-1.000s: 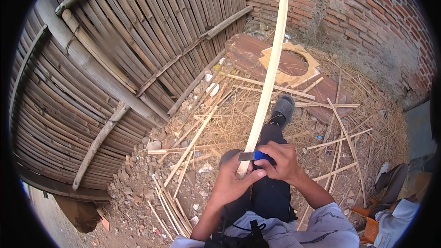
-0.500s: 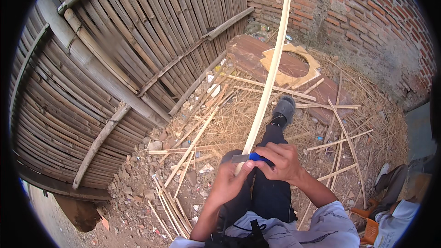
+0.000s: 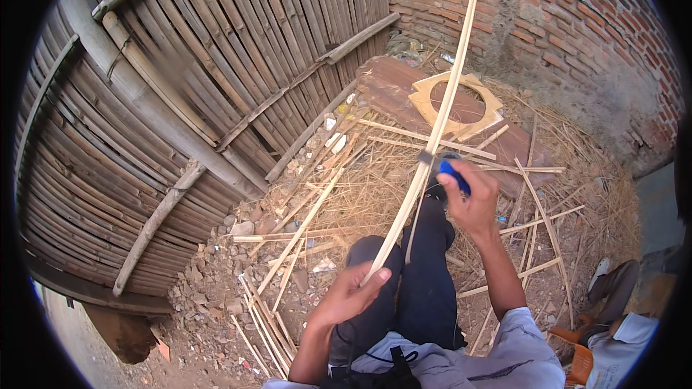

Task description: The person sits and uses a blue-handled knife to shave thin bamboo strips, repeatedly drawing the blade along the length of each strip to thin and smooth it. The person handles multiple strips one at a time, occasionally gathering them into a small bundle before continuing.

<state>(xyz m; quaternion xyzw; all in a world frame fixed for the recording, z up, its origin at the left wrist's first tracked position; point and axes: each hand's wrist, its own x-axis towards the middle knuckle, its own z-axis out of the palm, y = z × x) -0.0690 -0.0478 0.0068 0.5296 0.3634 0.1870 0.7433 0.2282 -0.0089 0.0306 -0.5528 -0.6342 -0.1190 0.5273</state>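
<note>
**Over the dark-trousered legs [image 3: 429, 277], a blue-handled knife [image 3: 457, 176] crosses a pale strip [image 3: 440, 121]**

At 6 o'clock, low over the left thigh, the left hand [image 3: 353, 295] is curled around the strip's near end, its thumb laid against it. From there the strip slants away toward 1 o'clock, its far tip showing against the brick wall [image 3: 577, 50]. Toward 3 o'clock, well apart from the left, the right hand [image 3: 472, 202] is wrapped around the knife's blue handle, thumb against the grip. The dark blade lies across the strip partway along; blur hides whether its edge bites in. A thin sliver [image 3: 417, 223] hangs from near the blade toward 6 o'clock.

At 1 o'clock a brown board [image 3: 389, 83] lies on the ground, bearing a pale panel [image 3: 425, 108] with a round hole. Dry straw [image 3: 375, 180] spreads across the middle. More loose strips [image 3: 551, 230] lie crisscrossed between 3 and 4 o'clock, and a bundle of thin lengths [image 3: 267, 328] rests at 7 o'clock. A bamboo fence [image 3: 238, 50] stands from 9 to 11 o'clock. At 4 o'clock another person [image 3: 627, 353], partly cut off, is beside an orange chair [image 3: 579, 361].
</note>
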